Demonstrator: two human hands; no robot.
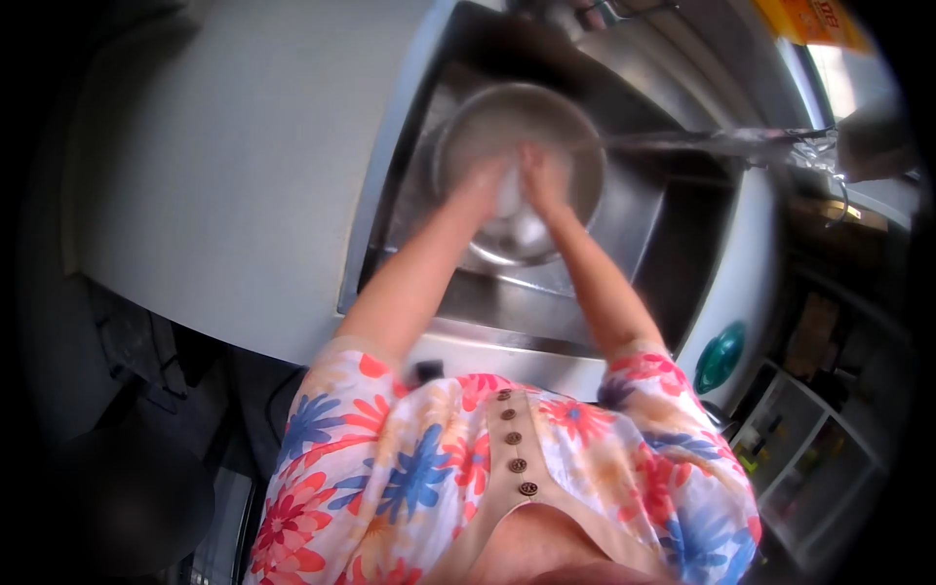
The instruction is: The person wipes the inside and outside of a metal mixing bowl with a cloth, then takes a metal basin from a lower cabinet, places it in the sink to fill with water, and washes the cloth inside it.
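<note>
A round metal basin (587, 195) sits inside the steel sink. Both of my hands reach down into it, blurred by motion. My left hand (483, 185) is at the middle of the basin, its fingers smeared. Close beside it on the right, my right hand (543, 180) points its fingers toward the far side, also too blurred to tell whether they grip anything. A whitish thing (509, 200) shows between the two hands, and pale rounded shapes (526, 230) lie just nearer to me. Their kind I cannot make out.
The sink (619, 234) has raised steel edges around the basin. A pale countertop (234, 166) extends to the left. At the right are a blurred faucet (795, 146), a green oval object (720, 357) and shelving (795, 439). A yellow package (814, 21) is at the upper right.
</note>
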